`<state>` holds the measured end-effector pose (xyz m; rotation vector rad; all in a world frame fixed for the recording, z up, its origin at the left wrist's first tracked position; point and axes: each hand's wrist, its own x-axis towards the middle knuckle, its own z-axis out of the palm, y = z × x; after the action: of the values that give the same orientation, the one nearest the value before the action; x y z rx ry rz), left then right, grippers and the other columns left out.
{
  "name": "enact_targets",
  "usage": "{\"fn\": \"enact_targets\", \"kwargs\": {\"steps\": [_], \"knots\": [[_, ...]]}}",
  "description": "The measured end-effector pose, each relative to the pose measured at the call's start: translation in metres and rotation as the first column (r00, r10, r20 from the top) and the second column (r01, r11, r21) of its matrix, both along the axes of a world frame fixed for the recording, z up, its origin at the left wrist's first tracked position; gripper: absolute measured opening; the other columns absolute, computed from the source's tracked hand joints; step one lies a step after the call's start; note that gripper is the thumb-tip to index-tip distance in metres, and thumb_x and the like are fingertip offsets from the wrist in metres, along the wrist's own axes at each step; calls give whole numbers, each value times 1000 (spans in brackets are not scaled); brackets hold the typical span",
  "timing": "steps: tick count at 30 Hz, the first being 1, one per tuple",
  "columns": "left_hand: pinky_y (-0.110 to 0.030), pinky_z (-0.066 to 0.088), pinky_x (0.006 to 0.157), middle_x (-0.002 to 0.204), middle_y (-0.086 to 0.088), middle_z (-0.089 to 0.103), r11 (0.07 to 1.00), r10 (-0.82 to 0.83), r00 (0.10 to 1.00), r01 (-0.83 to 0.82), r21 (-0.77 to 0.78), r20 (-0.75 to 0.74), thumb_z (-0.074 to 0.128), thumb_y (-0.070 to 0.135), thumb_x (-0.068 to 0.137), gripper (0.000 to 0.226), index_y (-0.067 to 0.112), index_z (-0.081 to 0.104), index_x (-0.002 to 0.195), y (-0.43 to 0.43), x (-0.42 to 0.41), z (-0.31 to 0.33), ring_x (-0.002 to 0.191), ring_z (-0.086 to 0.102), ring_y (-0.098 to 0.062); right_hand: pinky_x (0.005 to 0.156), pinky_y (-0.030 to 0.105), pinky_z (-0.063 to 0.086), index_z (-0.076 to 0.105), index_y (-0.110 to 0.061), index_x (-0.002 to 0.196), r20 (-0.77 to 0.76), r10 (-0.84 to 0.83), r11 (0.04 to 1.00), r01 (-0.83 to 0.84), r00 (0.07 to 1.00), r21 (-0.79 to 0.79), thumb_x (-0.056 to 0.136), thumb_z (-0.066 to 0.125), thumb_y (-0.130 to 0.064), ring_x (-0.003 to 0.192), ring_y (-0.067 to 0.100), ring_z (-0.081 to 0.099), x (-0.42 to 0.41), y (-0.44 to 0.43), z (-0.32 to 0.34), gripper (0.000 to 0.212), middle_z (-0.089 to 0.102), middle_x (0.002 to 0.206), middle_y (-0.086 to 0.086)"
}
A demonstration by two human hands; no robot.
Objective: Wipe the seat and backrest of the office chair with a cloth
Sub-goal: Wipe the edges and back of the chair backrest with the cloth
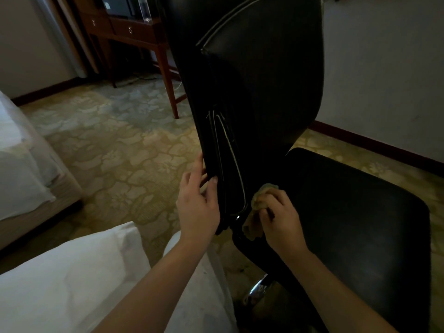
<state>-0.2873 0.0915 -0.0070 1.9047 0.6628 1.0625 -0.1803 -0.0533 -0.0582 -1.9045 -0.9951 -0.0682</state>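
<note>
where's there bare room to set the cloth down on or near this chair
The seat is bare beyond the right hand and its cloth. Carpet lies open between bed and backrest. Crowded where backrest meets seat: the left hand grips the backrest's edge there.

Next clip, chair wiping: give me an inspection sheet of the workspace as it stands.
Surface: patterned carpet.
Job's things: black backrest and seat; cloth bunched where the two meet.
Clutter: what looks like a clear bottle on the desk.
Hands: left hand grips the backrest's side edge; right hand holds the cloth.
Cables: possibly a thin cord by the desk leg, too small to be sure.
Surroundings: bed, white bedding, wall.
</note>
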Motion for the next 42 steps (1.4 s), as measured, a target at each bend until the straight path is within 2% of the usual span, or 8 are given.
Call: {"fn": "enact_targets", "kwargs": {"steps": [7,10,18,22,26,33,35,42], "knots": [[-23,54,98,130,7,58,997,-75,997,76,-35,8,58,7,102,69,54,32,145,6,-4,-1,118,64,-4,87,30,53,67,-13,101,33,-67,976,59,997,210,89,61,4,102,11,57,8,17,58,22,51,112,-5],[-19,53,96,130,5,59,994,-98,995,99,-44,9,58,4,101,73,56,31,144,7,-6,-1,117,65,-5,89,25,51,67,-12,102,59,-76,980,63,995,189,89,59,2,104,11,56,6,19,54,20,50,114,-4],[-20,53,96,133,8,62,971,-177,980,158,-180,-94,56,4,102,67,46,35,149,9,-12,-30,121,62,-6,85,36,55,66,-16,99,1,-43,999,43,999,10,86,60,10,103,15,58,-13,1,-19,29,52,114,-7],[-17,53,95,135,7,60,968,-180,974,150,-203,-139,57,4,102,64,33,37,155,13,-12,-37,119,62,-3,84,32,54,67,-13,98,-51,-105,988,110,993,107,88,61,6,100,10,57,-9,5,-1,22,53,112,-5],[-13,52,93,139,9,58,962,-180,972,142,-232,-151,56,6,103,65,45,32,150,11,-11,-37,120,60,2,87,21,50,68,-13,102,-88,-90,960,110,992,259,91,59,2,103,7,57,-3,14,33,21,52,113,-3],[-20,51,102,141,8,52,962,-141,980,102,-254,-141,53,9,104,64,45,32,152,3,-9,-39,122,58,3,74,29,55,60,-15,90,-119,-175,977,188,977,100,88,62,6,90,5,56,-21,18,-19,21,49,106,-6],[-17,50,101,140,9,51,961,-144,979,104,-257,-141,53,8,104,64,48,31,149,1,-9,-35,122,56,4,72,20,54,58,-20,87,-190,-190,976,206,963,67,87,62,8,89,-1,55,-25,19,-27,29,47,100,-11],[-17,50,100,139,9,49,961,-142,973,91,-261,-183,52,11,105,64,48,28,151,0,-11,-36,124,55,3,81,8,43,64,-9,92,-173,-256,922,294,951,251,82,61,8,92,-3,54,-25,24,3,21,51,104,-2]]}}
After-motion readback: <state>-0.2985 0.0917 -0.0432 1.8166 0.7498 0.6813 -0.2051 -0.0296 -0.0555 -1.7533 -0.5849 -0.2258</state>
